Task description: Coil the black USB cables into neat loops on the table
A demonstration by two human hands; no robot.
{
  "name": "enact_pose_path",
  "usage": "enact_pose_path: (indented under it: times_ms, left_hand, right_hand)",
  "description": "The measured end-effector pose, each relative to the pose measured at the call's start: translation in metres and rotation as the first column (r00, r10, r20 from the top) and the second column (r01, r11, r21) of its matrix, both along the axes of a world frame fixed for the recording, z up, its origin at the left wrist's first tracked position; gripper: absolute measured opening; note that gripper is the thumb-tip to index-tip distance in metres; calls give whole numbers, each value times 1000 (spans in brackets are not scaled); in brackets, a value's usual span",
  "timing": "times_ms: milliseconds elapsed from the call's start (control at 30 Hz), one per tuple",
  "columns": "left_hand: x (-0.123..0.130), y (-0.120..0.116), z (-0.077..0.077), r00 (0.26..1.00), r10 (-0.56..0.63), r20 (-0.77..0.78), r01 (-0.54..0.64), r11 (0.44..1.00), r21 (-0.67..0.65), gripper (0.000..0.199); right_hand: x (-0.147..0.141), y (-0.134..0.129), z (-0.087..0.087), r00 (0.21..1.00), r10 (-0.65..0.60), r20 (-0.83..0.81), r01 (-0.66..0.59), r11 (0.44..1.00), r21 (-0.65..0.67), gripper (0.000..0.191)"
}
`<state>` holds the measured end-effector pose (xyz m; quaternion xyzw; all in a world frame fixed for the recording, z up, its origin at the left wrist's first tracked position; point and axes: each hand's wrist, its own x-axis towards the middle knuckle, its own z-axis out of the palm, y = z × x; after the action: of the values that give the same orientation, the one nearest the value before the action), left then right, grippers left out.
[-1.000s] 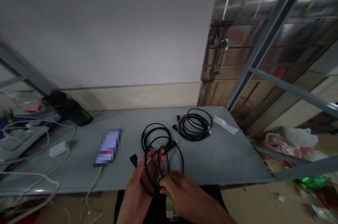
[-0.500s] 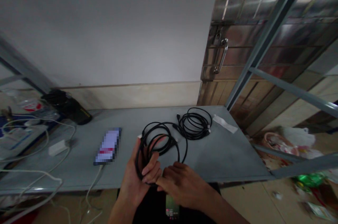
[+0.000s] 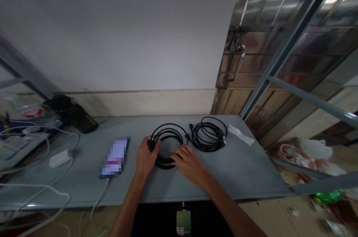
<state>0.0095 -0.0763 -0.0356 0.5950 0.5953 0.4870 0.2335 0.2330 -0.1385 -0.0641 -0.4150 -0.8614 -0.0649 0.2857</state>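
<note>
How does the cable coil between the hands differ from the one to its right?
The held coil has the left hand and right hand on it; the free coil lies unheld. The held coil's middle is open; loops crowd the free coil's middle more. Both are black cable.

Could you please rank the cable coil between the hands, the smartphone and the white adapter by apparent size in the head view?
1. Held cable coil, by outline
2. Smartphone
3. White adapter

Black cable [image 3: 164, 164], coiled in round loops, lying on grey tabletop [image 3: 229, 170].
</note>
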Motion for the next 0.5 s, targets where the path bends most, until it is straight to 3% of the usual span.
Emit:
enact_pose_path:
  times_ms: [233,500]
  left_hand:
    - [-10,9,-35,988,38,-147,-22,994,111,43]
    - [2,10,-42,968,-25,-249,72,981,181,44]
  right_hand:
    - [3,-3,-5,983,-48,-178,37,997,-63,24]
    - [4,-3,-4,963,-88,-255,46,985,-164,19]
